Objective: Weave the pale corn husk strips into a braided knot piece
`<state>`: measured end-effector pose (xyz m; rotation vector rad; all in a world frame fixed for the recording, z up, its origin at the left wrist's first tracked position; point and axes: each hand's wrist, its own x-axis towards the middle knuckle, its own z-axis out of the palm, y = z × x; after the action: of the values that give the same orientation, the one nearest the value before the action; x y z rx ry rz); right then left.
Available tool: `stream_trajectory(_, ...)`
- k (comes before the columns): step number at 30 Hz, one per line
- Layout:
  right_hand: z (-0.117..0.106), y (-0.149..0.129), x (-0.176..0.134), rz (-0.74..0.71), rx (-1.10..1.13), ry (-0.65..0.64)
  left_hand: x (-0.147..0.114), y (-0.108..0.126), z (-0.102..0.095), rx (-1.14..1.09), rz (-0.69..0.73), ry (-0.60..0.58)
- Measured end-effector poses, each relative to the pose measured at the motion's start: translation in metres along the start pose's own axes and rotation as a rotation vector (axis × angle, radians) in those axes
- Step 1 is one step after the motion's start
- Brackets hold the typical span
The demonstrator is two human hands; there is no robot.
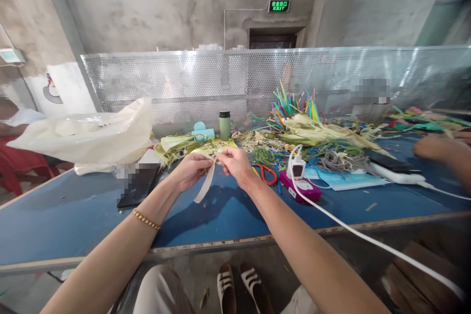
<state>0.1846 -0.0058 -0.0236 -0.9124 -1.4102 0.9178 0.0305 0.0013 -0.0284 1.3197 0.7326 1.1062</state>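
A pale, flat strip (206, 185) hangs down from between my hands above the blue table; its material looks like dried husk, though I cannot be sure. My left hand (194, 169) pinches it with thumb and fingers. My right hand (234, 164) is closed close beside, fingertips pinching at the same strip where the two hands meet. The exact spot under the fingertips is hidden. Behind my hands lies a heap of yellow-green husks (172, 149), with a green bottle (224, 126) standing just past it.
A dark tablet-like slab (138, 186) lies left, near a large cream plastic bag (91, 132). To the right are a purple power strip (301, 189) with a white cable, green cord (265, 155), a phone (392, 163) and colourful stems (292, 108). Another person's hand (436, 149) is at far right.
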Motion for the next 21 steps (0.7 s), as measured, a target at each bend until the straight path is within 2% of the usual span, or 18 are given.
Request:
stream_trajectory(8, 0.003, 0.008, 0.001, -0.012, -0.010, -0.028, 0.002, -0.005, 0.003, -0.021, 0.007, 0.066)
stream_trajectory(13, 0.007, 0.014, 0.003, -0.046, 0.021, 0.067, 0.002, -0.002, 0.010, -0.125, 0.027, 0.094)
stream_trajectory(16, 0.009, 0.015, 0.004, -0.050, 0.073, 0.083, 0.003, -0.001, 0.012, -0.153, -0.004, 0.139)
stream_trajectory(19, 0.009, 0.015, 0.004, -0.051, 0.082, 0.074, 0.004, -0.002, 0.011, -0.151, -0.012, 0.177)
stream_trajectory(21, 0.009, 0.016, 0.004, -0.033, 0.068, 0.045, 0.003, -0.002, 0.009, -0.149, -0.009, 0.160)
